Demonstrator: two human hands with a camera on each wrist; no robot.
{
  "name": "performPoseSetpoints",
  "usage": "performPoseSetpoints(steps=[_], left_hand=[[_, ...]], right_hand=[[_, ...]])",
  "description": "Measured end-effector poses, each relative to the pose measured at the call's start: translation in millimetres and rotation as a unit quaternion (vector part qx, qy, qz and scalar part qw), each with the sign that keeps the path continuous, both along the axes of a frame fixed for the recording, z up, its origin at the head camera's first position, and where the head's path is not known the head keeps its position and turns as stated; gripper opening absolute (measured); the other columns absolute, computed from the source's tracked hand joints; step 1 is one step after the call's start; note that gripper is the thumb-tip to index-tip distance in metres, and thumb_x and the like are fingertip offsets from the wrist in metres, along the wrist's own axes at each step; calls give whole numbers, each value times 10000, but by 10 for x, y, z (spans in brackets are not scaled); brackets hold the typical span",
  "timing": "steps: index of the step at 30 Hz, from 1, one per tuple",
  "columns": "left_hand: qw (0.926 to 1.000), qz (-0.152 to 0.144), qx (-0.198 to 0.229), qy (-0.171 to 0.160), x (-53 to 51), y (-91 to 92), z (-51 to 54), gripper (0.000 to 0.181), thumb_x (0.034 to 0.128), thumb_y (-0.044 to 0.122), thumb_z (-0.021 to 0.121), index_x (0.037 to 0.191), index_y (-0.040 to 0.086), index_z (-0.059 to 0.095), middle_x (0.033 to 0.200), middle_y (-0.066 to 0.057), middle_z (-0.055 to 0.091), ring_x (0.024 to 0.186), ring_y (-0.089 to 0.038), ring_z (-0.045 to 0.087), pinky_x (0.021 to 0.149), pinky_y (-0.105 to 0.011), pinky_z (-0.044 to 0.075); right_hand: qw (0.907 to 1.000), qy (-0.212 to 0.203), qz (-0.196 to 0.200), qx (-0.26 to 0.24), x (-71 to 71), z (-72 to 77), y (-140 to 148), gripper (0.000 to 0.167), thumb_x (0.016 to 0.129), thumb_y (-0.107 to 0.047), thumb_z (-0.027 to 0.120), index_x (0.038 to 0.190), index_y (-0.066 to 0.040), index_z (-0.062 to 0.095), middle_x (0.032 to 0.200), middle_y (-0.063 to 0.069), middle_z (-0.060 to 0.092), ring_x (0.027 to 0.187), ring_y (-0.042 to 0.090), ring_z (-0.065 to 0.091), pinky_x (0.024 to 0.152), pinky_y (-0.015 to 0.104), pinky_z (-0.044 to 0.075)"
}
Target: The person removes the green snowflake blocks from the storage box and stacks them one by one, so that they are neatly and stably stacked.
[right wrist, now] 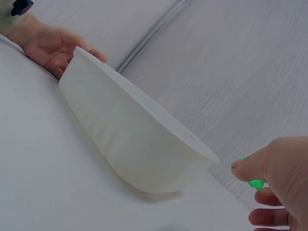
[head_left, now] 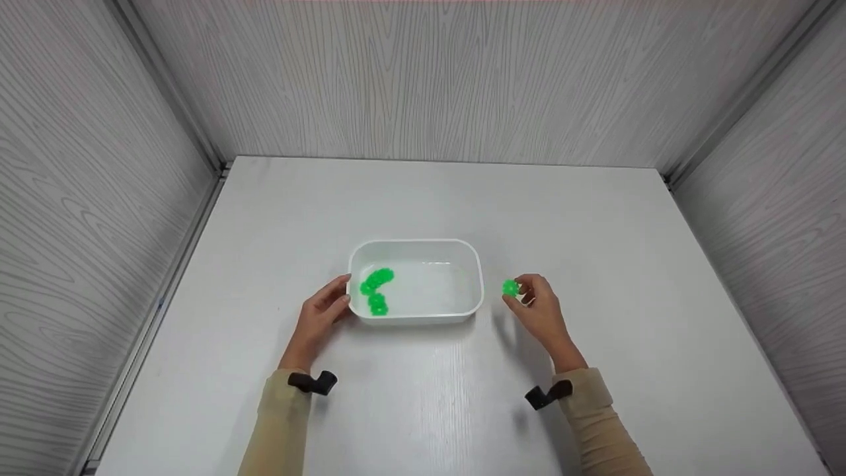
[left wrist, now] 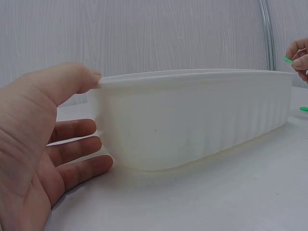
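White tub (head_left: 433,284): I have it on the tabletop (head_left: 396,403), between the two hands, touching the left one and just clear of the right. At its near end I see the left hand (head_left: 322,317), fingers spread and resting against the outer wall, the thumb up at the rim. Beyond the opposite end, my feed gives me the right hand (head_left: 540,312), raised off the tabletop, thumb and fingertips closed in a pinch. The green cluster (head_left: 379,277) lies inside the tub, in the half nearest the left hand; its pieces overlap, so I can't count them. Smallest is the single green piece (head_left: 510,287) pinched at the right hand's fingertips, outside the tub.
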State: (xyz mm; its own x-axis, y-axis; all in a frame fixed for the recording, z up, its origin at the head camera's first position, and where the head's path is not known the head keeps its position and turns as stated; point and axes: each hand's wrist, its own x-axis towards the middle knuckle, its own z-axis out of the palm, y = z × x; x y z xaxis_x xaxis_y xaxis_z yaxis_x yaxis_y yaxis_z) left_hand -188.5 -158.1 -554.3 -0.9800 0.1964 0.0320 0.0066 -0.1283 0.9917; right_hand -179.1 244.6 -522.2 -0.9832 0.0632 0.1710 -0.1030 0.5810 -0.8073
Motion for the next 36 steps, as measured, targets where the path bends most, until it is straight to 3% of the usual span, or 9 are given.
performPoseSetpoints(steps=[10,20,29,36], left_hand=[[9997,-113,226,63,-4,-3,-16,473,936,128,569,1375,17,433,1341,-253,436,1201,-380,451,924,-401,463],[9999,-75,78,124,-1,1,-23,496,936,150,573,1383,4,414,1340,-271,424,1196,-423,432,925,-429,458],[9998,50,-149,85,-9,19,-20,486,931,174,583,1377,43,441,1322,-247,456,1192,-391,453,937,-469,437],[10000,28,70,50,-9,13,-28,473,930,144,583,1373,45,449,1314,-261,453,1200,-395,446,929,-411,458]], right_hand=[[9995,-304,-40,37,61,-135,282,353,840,-194,703,1118,-44,545,943,108,515,803,230,506,684,342,439],[9975,-587,-171,346,93,-288,409,336,844,-146,685,1109,-4,536,954,134,515,841,256,503,706,354,442],[9954,-758,-245,538,115,-314,446,335,841,-115,668,1112,23,528,954,153,508,852,270,505,724,367,446],[9915,-1078,-261,676,119,-343,444,349,857,-160,645,1138,-5,506,996,143,482,889,271,482,755,379,438]])
